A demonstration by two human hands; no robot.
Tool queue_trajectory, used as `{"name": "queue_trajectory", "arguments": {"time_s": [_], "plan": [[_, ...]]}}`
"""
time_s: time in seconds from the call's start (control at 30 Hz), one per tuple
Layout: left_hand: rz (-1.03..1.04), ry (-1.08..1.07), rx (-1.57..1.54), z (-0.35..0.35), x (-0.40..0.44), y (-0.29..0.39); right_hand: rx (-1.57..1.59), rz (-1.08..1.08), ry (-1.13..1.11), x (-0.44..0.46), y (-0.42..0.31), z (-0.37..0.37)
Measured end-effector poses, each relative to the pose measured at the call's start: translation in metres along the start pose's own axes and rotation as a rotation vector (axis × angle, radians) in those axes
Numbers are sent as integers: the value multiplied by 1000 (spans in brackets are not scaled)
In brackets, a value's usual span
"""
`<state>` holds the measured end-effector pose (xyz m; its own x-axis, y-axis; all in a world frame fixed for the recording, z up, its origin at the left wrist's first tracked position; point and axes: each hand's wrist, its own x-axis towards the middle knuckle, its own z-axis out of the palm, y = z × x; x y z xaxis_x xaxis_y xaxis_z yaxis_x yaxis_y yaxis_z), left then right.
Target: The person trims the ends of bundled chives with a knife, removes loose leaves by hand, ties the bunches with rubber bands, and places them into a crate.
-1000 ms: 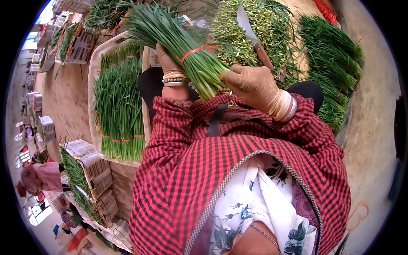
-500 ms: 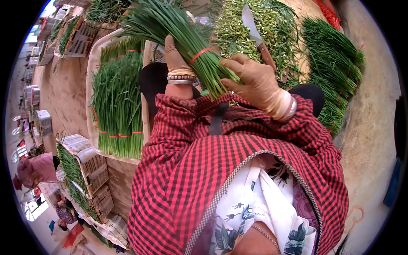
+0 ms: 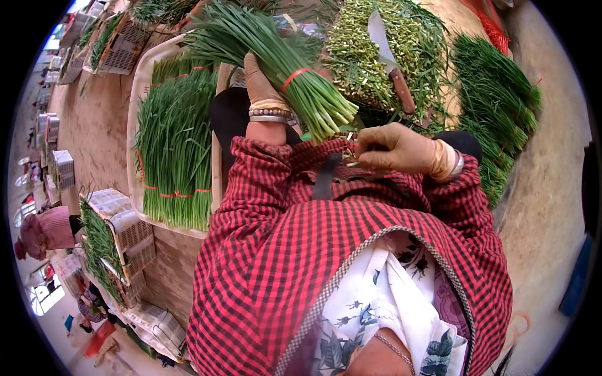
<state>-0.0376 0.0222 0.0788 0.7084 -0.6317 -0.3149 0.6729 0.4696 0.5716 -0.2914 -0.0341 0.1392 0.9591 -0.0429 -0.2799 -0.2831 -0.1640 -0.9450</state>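
My left hand (image 3: 263,84), gloved, is closed around a bundle of garlic chives (image 3: 307,94) bound with a red band. The pale cut ends point down toward my lap, and the dark leaves stretch up to the left. My fingers under the bundle are hidden. Just right of the cut ends and apart from them is my gloved right hand (image 3: 398,149), its fingers pinched together. Small pale stem bits show at its fingertips. A knife (image 3: 401,91) with a wooden handle lies beyond it on a heap of chopped stem ends (image 3: 351,47).
At left, a lined tub (image 3: 134,125) holds banded chive bundles (image 3: 179,138). More bundles (image 3: 495,100) lie along the right edge of the board. Crates of greens (image 3: 135,229) stand lower left, near a person in pink (image 3: 47,232). Red netting (image 3: 495,31) is at the upper right.
My right hand has come off the bundle's cut ends and moved down and right, its fingers now pinched. My left hand still holds the bundle, almost unmoved.
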Motion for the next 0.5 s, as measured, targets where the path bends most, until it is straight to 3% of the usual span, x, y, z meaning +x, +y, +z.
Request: {"name": "queue_trajectory", "arguments": {"time_s": [0.03,0.1,0.13,0.17,0.3,0.4,0.5], "plan": [[1,1,0,-2,1,0,-170,54,122,-3,5,-7],[45,-81,53,-6,5,-4,-376,9,597,5,9,-11],[54,-98,87,-2,2,-4,-342,-66,740,16,11,-13],[53,-100,86,3,-1,-4,-244,-23,756,20,9,-15],[20,-206,77,18,-8,-16,-257,-331,746,48,-17,-2],[5,-218,232,19,-2,-24,-373,-326,758,49,-21,6],[-87,-194,91,18,-3,-21,-422,-269,724,39,-9,21]]}}
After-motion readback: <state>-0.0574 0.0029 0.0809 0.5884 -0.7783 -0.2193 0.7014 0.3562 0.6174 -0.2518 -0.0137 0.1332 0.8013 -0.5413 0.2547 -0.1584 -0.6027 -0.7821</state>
